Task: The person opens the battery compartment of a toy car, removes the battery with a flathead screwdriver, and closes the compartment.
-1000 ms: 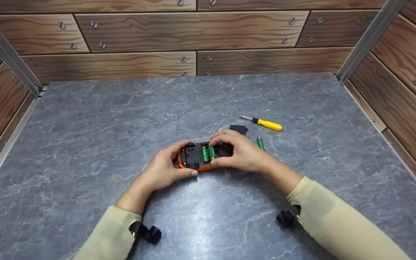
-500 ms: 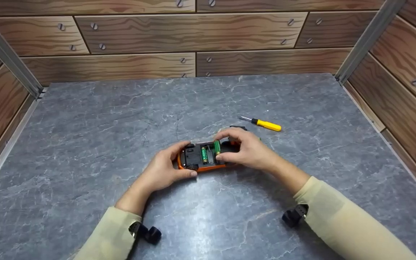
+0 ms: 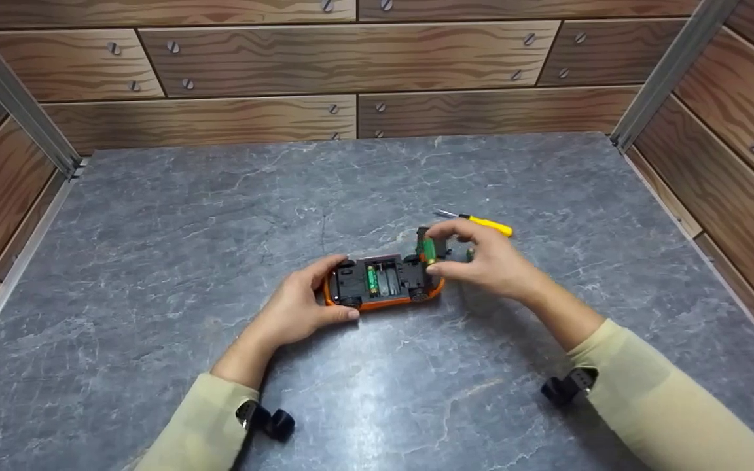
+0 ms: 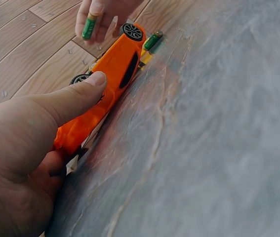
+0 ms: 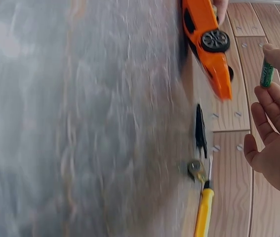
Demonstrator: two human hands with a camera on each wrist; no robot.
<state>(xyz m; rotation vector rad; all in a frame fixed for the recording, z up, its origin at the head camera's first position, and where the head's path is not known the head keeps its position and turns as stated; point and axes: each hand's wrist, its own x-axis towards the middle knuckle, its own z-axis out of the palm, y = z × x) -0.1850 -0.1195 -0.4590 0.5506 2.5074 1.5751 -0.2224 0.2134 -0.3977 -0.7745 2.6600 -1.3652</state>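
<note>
An orange toy car (image 3: 387, 304) lies wheels up on the table, its black underside facing me. My left hand (image 3: 298, 301) grips one end, thumb along the near side and fingers at the far side. In the open battery compartment one green battery (image 3: 372, 280) sits at the left, beside bare slots. My right hand (image 3: 491, 261) pinches another green battery (image 3: 429, 250) between thumb and fingertips, above the car's right end. The right wrist view shows this battery (image 5: 267, 74) upright in the pinch, apart from the car.
Behind the car's right end lies a black battery cover (image 5: 200, 128). A loose green battery (image 4: 153, 39) rests near it, partly behind the right hand in the head view. Further back is a yellow-handled screwdriver (image 3: 491, 226). Wood-patterned walls (image 3: 252, 59) border the grey table (image 3: 187, 196).
My right hand has lifted a battery out of the compartment and carried it right, past the car's end. The left hand has kept its grip on the car.
</note>
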